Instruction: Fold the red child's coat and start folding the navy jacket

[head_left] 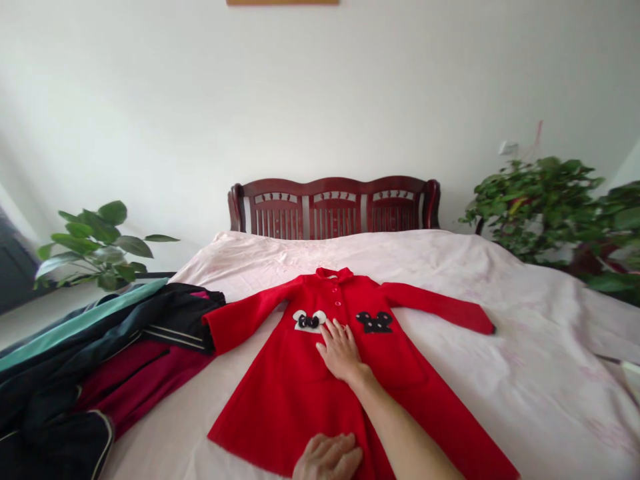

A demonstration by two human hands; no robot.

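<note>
Right hand: extended forward on a bare forearm that runs diagonally from the lower right, palm down, fingers straight and slightly spread, flat against the surface beneath. Left hand: low and close to the body (partly cut off by the frame's lower edge), palm down, fingers loosely curled, pressing flat. Neither hand grips anything.

A pile of dark clothes lies near potted plants.
</note>
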